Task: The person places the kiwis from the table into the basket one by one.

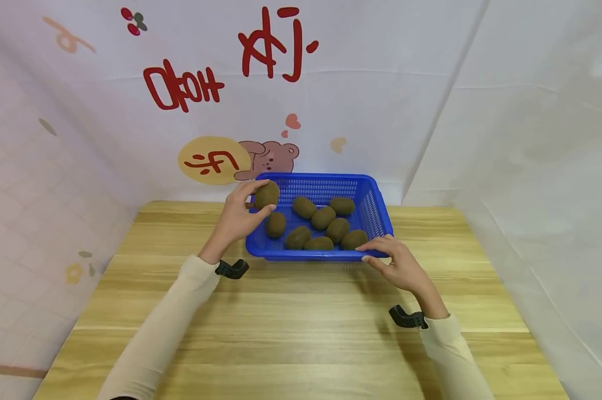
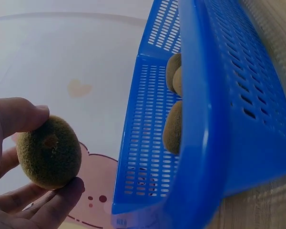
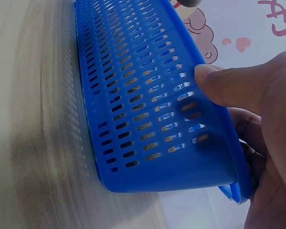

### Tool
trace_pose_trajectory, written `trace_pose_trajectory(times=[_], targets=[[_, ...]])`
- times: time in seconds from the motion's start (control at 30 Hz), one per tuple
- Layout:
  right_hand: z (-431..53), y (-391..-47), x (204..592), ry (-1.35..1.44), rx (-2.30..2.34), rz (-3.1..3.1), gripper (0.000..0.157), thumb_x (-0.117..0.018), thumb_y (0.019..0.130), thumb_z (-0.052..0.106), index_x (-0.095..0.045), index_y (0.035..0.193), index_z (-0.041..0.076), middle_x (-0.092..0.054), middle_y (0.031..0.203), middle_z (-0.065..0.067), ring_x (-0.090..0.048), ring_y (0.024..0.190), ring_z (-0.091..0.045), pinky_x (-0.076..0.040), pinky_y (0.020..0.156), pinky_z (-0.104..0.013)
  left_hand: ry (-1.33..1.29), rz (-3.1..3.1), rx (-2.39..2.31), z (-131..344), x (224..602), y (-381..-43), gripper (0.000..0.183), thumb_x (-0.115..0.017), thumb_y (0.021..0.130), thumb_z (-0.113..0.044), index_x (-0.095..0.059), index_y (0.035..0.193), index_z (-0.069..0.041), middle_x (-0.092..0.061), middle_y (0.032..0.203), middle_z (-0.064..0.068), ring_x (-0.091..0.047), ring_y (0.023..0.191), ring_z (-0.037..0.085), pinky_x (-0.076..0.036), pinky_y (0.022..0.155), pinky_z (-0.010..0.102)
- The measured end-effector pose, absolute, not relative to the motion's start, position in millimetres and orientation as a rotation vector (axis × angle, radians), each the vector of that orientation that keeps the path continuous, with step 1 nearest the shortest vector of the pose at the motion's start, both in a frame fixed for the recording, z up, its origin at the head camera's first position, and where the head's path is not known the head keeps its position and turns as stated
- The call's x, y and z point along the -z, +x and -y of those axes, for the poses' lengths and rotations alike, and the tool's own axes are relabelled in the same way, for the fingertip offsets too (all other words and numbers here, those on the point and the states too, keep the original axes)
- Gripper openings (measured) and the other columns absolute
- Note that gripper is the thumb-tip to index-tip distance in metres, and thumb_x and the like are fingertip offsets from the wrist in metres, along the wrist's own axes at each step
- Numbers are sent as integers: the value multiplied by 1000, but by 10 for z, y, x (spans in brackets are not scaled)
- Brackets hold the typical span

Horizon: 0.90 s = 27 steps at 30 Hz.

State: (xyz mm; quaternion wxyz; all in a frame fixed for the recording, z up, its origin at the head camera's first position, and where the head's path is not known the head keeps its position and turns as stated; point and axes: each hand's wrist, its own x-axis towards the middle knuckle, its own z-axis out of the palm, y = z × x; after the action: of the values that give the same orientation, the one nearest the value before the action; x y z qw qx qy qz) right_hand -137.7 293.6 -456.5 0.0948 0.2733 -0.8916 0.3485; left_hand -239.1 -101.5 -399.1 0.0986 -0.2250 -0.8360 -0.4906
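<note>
A blue plastic basket [image 1: 311,255] with slotted walls stands at the far side of the wooden table, several brown kiwis [image 1: 323,218] lying inside. My left hand [image 1: 237,214] holds one kiwi [image 2: 50,152] between thumb and fingers, raised over the basket's left end. In the left wrist view that kiwi is apart from the basket wall. At the near right corner, my right hand [image 1: 398,264] grips the basket's rim, thumb outside and fingers over the inner side, as the right wrist view [image 3: 248,90] shows.
Behind the basket hangs a white cloth [image 1: 381,83] printed with red characters and a pink bear. White sheets also flank the table on both sides. Bare wooden tabletop [image 1: 306,328] stretches between the forearms, and each wrist wears a black strap mount [image 1: 233,269].
</note>
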Motion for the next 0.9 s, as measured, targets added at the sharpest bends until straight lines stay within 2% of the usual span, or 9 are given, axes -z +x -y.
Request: trace_pose_trajectory(times=[0.17,0.47,0.73,0.9], targets=[[-2935,-1360,4568,781,-1041,2653,21,-75,93,10,-77,114,11,-76,105,-2,-56,97,-12,-48,82,-31,-701,2535,1377,942,3991,-2422,57,-78,92,-21,-57,145,-14,-58,135,14,-59,120,29,-61,92,49],[-2939,-1357,4587,782,-1049,2653,21,-75,93,10,-77,114,10,-76,105,-6,-57,97,-11,-49,81,-33,-722,2575,1325,860,3998,-2454,57,-77,93,-23,-57,145,-14,-58,136,11,-58,120,27,-59,93,45],[-2928,-1375,4579,786,-1040,2648,21,-76,93,11,-77,114,12,-76,105,1,-56,98,-11,-47,82,-30,-687,2608,1390,891,4000,-2442,56,-75,95,-20,-55,146,-11,-52,143,16,-56,131,36,-58,100,50],[-2923,-1382,4561,791,-1040,2648,22,-76,93,10,-77,114,11,-77,106,-3,-56,98,-11,-47,82,-30,-651,2607,1385,979,3978,-2409,55,-74,96,-20,-55,146,-9,-49,147,18,-57,130,38,-58,100,52]])
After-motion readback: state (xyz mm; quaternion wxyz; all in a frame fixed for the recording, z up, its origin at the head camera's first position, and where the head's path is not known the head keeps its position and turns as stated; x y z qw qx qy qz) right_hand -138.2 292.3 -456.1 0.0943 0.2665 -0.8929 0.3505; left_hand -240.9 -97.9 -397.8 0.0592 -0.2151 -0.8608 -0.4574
